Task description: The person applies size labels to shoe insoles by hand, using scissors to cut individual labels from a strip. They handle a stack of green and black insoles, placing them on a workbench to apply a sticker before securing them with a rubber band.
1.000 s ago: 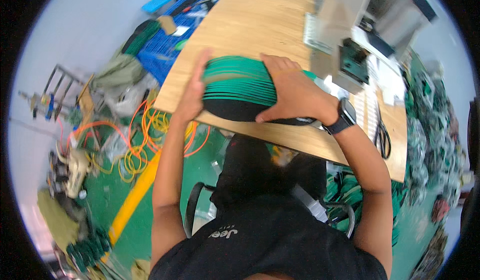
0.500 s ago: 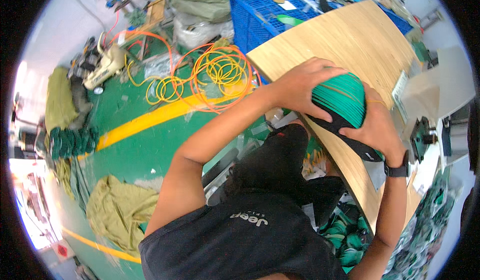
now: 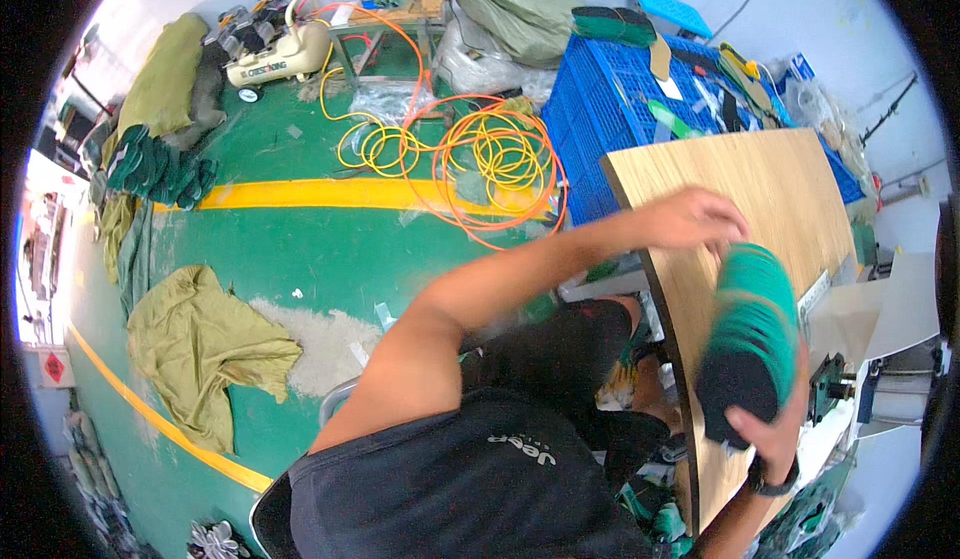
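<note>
A thick bundle of green and black insoles (image 3: 750, 324), blurred by motion, stands tilted over the wooden tabletop (image 3: 730, 174). Around its lower right side wraps my right hand (image 3: 772, 429), thumb across the black face. My left hand (image 3: 700, 221) is at the bundle's far end, its fingers bent and drawn together; whatever they pinch there, if anything, is too small to make out. A thin tan band or line crosses the green edges of the bundle. A dark watch (image 3: 775, 479) is on my right wrist.
Blue plastic crates (image 3: 595, 109) holding loose insoles stand beyond the table. Coiled yellow and orange hoses (image 3: 495, 164) lie on the green floor, near an air compressor (image 3: 280, 59). An olive cloth (image 3: 205, 349) is on the floor at left. Machine parts (image 3: 832, 384) stand at the table's right.
My left hand has come off the bundle's side to its far end, fingers drawn together. The bundle has turned more lengthwise in my right hand. The view has shifted, showing more floor.
</note>
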`<state>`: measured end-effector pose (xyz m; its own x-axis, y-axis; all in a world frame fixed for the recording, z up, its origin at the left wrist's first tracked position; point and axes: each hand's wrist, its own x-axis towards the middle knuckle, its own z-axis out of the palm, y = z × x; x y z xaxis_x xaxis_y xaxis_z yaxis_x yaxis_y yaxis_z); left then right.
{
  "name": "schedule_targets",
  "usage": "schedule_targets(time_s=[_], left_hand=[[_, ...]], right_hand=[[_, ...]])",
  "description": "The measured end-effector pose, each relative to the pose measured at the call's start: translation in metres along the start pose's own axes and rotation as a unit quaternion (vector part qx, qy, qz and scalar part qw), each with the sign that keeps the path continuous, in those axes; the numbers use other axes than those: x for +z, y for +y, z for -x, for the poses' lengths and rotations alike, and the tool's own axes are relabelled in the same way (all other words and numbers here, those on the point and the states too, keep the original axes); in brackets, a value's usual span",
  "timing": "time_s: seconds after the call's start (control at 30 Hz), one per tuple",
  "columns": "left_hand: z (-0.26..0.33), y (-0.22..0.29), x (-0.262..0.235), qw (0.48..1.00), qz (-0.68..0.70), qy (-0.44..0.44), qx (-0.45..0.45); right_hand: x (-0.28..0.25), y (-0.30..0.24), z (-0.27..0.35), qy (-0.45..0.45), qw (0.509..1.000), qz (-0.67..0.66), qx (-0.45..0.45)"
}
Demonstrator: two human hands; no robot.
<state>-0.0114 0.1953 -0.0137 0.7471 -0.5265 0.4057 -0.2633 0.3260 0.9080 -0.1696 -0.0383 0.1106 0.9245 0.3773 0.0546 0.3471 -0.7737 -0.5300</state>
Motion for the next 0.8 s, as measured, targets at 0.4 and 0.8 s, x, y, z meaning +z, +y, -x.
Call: schedule_targets(time_s=[0.4, 0.8], left_hand=[[0.022, 0.021, 0.16, 0.927, 0.255, -0.266, 0.074], [-0.008, 0.017, 0.184, 0.939, 0.001, -0.121, 0.322]], right_hand=[[0.071, -0.015, 0.072, 0.137, 0.977, -0.16, -0.029], [0.069, -0.014, 0.104, 0.206, 0.965, -0.139, -0.079]])
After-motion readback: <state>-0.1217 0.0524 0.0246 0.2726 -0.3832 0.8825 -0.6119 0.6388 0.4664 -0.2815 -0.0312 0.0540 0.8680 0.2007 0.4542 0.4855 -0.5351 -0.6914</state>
